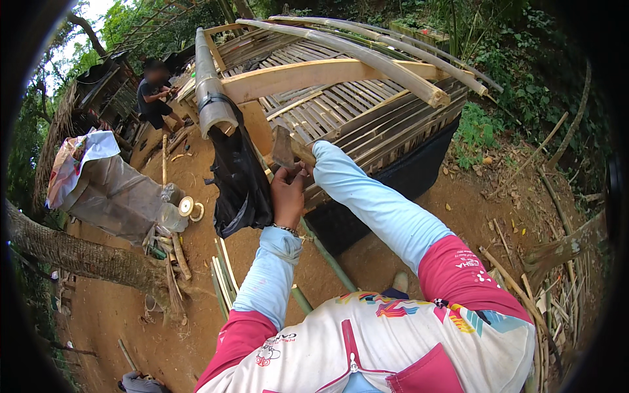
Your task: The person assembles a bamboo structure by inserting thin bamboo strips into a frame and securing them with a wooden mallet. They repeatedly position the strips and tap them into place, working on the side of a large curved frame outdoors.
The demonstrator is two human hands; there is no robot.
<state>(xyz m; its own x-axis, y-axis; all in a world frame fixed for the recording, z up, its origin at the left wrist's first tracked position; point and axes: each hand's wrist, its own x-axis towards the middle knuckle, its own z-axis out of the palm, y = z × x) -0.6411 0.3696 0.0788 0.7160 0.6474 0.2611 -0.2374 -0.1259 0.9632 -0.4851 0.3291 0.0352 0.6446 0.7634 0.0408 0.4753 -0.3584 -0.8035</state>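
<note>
The fingers of the left hand (288, 196) are curled together into a loose fist, seen from the back of the hand; they are raised just below the grey metal head of a hammer (283, 148), and whether they touch it cannot be told. The hammer's wooden handle runs to the right and passes behind the right sleeve (373, 200). The right hand itself is hidden behind the end of this pale blue sleeve, so the state of its fingers cannot be told. A beaded bracelet (286, 229) is worn at the left wrist, above a matching pale blue sleeve.

The hammer is held in front of the near edge of a slatted bamboo platform (367, 105), which fills the far middle of the scene. Across the platform a sawn wooden beam (308, 75) is laid, and several long split bamboo poles (393, 59) rest on it toward the right. At the platform's left corner a grey half-pipe (211, 92) is set, with a black plastic sheet (239, 177) hanging beneath it.

On the left, a covered bundle (108, 190) stands on bare earth, with a roll of tape (187, 207) just beside it. Near left, a fallen palm trunk (78, 255) lies across the ground. Far left, another person (154, 95) is crouched beside a shed.
</note>
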